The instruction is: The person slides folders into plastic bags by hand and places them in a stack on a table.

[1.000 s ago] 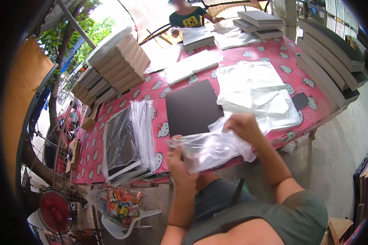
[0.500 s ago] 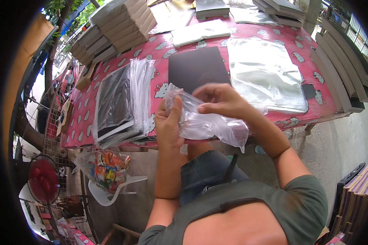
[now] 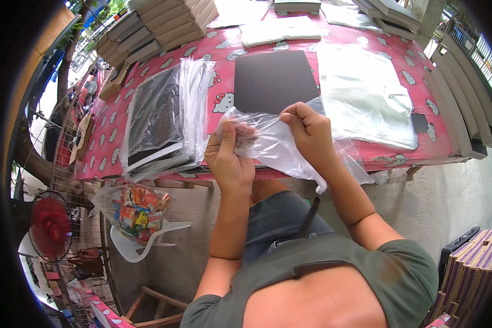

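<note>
A clear plastic bag is stretched between my two hands over the table's near edge. My left hand grips its left end, thumb up, with some fingers showing through the film. At the bag's upper right edge, my right hand pinches the plastic. Just beyond lies a flat black board. Left of it is a pile of black boards in clear bags. To the right rests a stack of clear plastic bags.
The table has a pink patterned cover. Piled boxes stand at the far left, and thick grey slabs line the right edge. Below on the left, a white chair bears a bag of colourful packets. A red fan stands beyond it.
My right hand has moved right and now pinches the bag's edge, so the plastic spreads out wider. My left hand keeps its grip. The view has shifted slightly.
</note>
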{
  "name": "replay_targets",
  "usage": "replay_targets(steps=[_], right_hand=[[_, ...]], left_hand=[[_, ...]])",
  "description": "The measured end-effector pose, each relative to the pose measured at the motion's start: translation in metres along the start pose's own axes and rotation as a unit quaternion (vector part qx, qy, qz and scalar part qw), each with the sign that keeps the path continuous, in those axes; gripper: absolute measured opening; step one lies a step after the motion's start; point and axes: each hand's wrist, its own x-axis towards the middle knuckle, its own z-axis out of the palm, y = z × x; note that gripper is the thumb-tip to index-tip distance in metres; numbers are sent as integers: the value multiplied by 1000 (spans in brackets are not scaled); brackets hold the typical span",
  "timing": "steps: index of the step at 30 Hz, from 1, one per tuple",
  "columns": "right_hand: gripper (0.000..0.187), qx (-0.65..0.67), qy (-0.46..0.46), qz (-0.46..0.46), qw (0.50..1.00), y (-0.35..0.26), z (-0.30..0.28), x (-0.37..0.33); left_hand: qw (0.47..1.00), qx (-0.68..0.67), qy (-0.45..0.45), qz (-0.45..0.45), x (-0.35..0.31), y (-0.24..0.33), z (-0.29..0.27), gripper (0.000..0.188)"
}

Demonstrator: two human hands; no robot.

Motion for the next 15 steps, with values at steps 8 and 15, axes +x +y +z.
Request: replay_targets(steps=[8,15], right_hand=[[14,252,-162,59,952,12,-11,-3],[21,469,-347,95,806,15,-55,-36]], left_hand=[[921,261,-166,-235,-19,11,-25,13],[889,124,-327,-295,0,27,-71,12]])
